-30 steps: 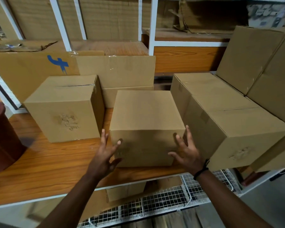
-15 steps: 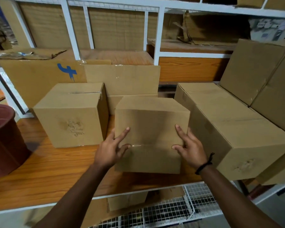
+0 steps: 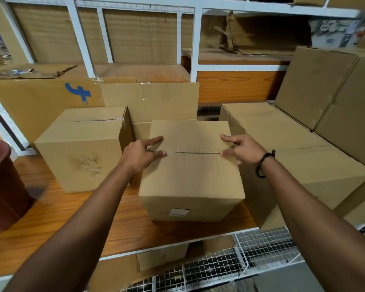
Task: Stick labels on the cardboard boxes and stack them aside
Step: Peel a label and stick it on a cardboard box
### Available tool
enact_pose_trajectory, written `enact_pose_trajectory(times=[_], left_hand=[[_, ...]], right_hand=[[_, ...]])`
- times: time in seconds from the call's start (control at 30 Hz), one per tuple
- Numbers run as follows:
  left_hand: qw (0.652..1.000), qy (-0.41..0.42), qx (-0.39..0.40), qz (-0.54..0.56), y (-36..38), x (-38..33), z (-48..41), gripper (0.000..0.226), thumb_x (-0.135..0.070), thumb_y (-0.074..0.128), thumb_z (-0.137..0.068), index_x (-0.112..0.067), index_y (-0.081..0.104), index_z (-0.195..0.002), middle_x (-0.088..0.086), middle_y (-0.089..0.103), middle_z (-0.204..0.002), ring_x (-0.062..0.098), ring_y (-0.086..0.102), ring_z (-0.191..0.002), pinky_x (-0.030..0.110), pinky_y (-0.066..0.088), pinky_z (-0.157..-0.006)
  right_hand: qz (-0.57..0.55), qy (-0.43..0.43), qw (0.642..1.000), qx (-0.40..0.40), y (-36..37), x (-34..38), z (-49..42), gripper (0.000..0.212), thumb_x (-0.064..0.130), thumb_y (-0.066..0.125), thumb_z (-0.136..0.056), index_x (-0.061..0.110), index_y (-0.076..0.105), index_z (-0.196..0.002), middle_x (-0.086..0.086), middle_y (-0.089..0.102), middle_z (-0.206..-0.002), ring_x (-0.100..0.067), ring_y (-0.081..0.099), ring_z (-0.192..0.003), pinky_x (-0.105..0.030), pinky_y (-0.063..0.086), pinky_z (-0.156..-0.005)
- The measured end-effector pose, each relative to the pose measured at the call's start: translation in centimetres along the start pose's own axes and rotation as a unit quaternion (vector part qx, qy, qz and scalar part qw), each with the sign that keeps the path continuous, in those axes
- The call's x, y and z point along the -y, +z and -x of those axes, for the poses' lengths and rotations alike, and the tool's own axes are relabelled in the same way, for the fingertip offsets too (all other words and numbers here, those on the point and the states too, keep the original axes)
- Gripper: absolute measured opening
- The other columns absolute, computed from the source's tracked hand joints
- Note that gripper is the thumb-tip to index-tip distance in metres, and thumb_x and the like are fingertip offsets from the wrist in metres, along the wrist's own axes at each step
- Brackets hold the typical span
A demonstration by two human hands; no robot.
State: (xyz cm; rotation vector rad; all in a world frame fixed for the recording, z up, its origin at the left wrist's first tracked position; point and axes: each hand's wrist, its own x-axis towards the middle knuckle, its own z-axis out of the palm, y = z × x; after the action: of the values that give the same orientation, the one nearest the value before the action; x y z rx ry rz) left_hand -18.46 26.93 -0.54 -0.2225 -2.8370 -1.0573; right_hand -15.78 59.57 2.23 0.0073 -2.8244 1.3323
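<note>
The brown cardboard box is sitting at the wooden desk's near edge, already wearing 1 small white label on its near face, with the left grip and right grip pressing spread, straightish fingers on its top, so stacking is seemingly remaining.

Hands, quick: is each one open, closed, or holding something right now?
Left hand: open, straight fingers touching the top of the middle box.
Right hand: open, fingers touching the same top.

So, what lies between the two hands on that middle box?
Only the box's bare top and its taped seam, left hand to right hand; head view.
</note>
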Motion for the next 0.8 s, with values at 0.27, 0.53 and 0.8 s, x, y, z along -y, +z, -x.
enact_pose_trajectory(times=[0.27, 0.53, 0.8], left_hand=[[0.997, -0.04, 0.046, 0.043, 1.3, 0.6, -2.7, 0.055, -0.065, 0.064, -0.082, -0.043, 0.058, -0.132, 0.0, 0.058, -0.139, 0.025, 0.051, -0.129, 0.039, 0.041, -0.102], [0.974, -0.052, 0.051, 0.214, 1.7, 1.8, -1.6, 0.046, -0.055, 0.069, -0.08, -0.035, 0.068, -0.122, -0.002, 0.062, -0.132, 0.02, 0.052, -0.124, 0.046, 0.04, -0.109], [0.934, -0.031, 0.091, 0.344, 1.8, 2.9, 2.6, 0.039, -0.029, 0.07, -0.087, -0.035, 0.063, -0.125, -0.004, 0.058, -0.137, 0.011, 0.057, -0.119, 0.038, 0.046, -0.103]], right_hand=[[-0.015, 0.038, 0.999, -0.025, 1.6, -0.9, -2.5, 0.043, 0.021, 0.074, -0.083, 0.022, 0.064, -0.125, 0.002, 0.055, -0.137, -0.016, 0.049, -0.122, -0.028, 0.038, -0.095], [-0.012, 0.045, 0.999, -0.027, 2.2, -1.7, -2.3, 0.035, 0.031, 0.067, -0.089, 0.026, 0.064, -0.123, 0.001, 0.053, -0.14, -0.019, 0.044, -0.129, -0.043, 0.035, -0.109], [0.063, -0.003, 0.997, 0.054, 3.9, -2.5, 5.5, 0.072, 0.066, 0.056, -0.075, 0.05, 0.034, -0.142, 0.002, -0.003, -0.162, -0.026, 0.015, -0.146, -0.055, 0.02, -0.113]])
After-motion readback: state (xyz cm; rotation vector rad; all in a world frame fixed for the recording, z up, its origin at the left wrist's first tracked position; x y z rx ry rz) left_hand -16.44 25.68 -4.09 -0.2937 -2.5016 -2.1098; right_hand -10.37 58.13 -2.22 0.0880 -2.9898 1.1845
